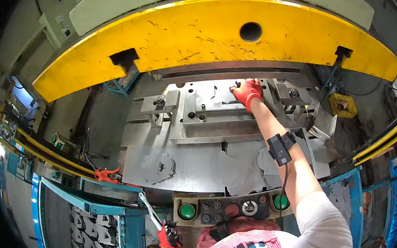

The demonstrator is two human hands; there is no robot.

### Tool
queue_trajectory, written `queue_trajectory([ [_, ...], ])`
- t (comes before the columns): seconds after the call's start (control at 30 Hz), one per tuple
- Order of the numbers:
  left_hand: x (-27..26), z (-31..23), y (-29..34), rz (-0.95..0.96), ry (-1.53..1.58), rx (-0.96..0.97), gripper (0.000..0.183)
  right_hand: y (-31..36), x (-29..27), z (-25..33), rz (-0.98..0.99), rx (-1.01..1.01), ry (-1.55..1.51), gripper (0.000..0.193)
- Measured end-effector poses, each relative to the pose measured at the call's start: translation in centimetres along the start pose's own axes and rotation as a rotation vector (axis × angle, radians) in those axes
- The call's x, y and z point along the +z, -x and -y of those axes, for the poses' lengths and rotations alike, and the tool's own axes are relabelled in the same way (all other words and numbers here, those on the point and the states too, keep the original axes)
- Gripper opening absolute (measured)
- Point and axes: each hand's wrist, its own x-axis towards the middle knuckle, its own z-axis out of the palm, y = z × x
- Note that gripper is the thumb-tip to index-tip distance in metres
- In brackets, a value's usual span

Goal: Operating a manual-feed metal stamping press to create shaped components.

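Observation:
My right hand (248,92), in a red glove, reaches far forward onto the die plate (198,100) of a press. Its fingers look spread over the right part of a flat metal sheet (210,94) with a narrow slot, beside a dark knob; what lies under the palm is hidden. Low at the left, my left hand (169,237), in a red and black glove, is closed round the lower end of a long silver hand tool (149,209) that points up and forward. The yellow press ram (190,34) stands above and beyond the die.
Flat cut metal pieces (159,168) lie on the steel bed. A control panel with green buttons (187,211) is close to my body. Red-handled pliers or a similar tool (107,175) rests at the left. Stacked metal parts (94,237) fill a blue-framed bin. A yellow box (343,105) stands right.

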Motion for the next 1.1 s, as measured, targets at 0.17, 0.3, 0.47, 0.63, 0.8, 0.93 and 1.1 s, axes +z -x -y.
queue_trajectory([
  [0.17,1.9,1.7,-3.7,-0.459,-0.388,0.239,0.033,7.5,-2.3,-4.0,-0.455,-0.275,-0.391,0.05],
  [0.3,-1.3,4.1,-9.4,-0.392,-0.567,0.286,0.052,19.5,-2.2,-14.6,-0.499,0.044,-0.339,0.055],
  [0.47,-0.9,4.1,-11.8,-0.236,-0.598,0.139,0.074,35.4,5.3,-29.4,-0.349,0.716,-0.247,0.046],
  [0.63,-0.8,3.1,-11.7,-0.28,-0.731,-0.092,0.089,44.3,19.9,-36.6,0.347,0.827,-1.038,0.054],
  [0.8,3.6,2.1,-9.3,-0.326,-0.748,-0.121,0.068,41.6,17.3,-31.7,0.311,0.8,-0.901,0.063],
  [0.93,1.8,3.0,-10.6,-0.376,-0.702,-0.094,0.061,41.2,16.1,-30.8,0.265,0.857,-0.733,0.064],
  [1.1,5.4,1.3,-8.1,-0.335,-0.736,-0.149,0.076,42.3,18.9,-32.5,0.192,0.877,-0.818,0.062],
])
